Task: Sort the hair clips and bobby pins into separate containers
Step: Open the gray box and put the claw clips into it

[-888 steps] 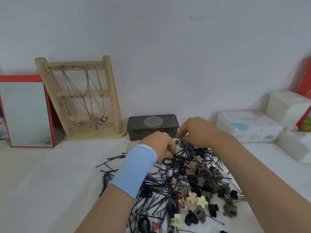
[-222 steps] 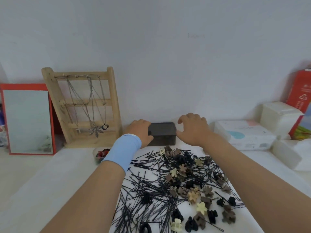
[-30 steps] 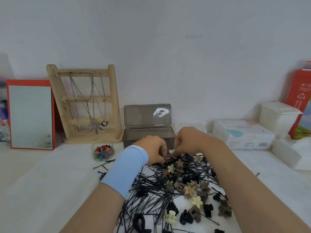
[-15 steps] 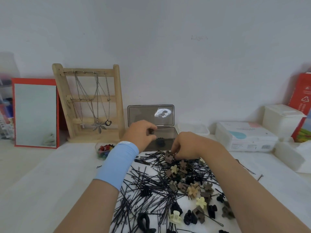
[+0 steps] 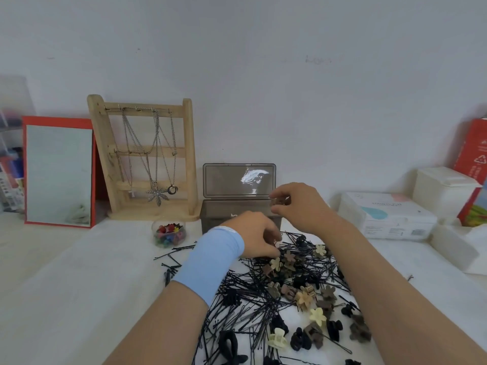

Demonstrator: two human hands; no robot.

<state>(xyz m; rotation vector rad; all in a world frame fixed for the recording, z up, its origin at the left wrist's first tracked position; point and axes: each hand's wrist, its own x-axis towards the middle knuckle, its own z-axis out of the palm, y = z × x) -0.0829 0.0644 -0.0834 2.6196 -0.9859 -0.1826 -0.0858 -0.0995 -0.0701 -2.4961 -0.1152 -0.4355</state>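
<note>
Head view, the only one supplied. I record the right hand [image 5: 297,206] raised over the open grey box [image 5: 216,217], thumb and forefinger pinching a small brown clip [image 5: 280,201] above the box's right end, in front of the upright lid [image 5: 232,180]. The left hand [image 5: 257,239], with a blue band [image 5: 210,262] on the wrist, is down at the far edge of the heap, fingers curled into it; I cannot tell whether they grip anything. The heap lies on the white counter [image 5: 66,285] just in front of the box: black pins [image 5: 237,296] criss-crossed mostly on the left, with clips [image 5: 305,299] in brown, beige, cream and black mixed among them on the right. A small clear jar [image 5: 168,234] of coloured clips stands left of the box, just beyond the outermost pins. Along the wall I note a red-framed mirror [image 5: 59,172], a wooden stand [image 5: 147,159] hung with chains, a wipes pack [image 5: 387,217], a white tub [image 5: 445,191] and a red carton [image 5: 474,151].
</note>
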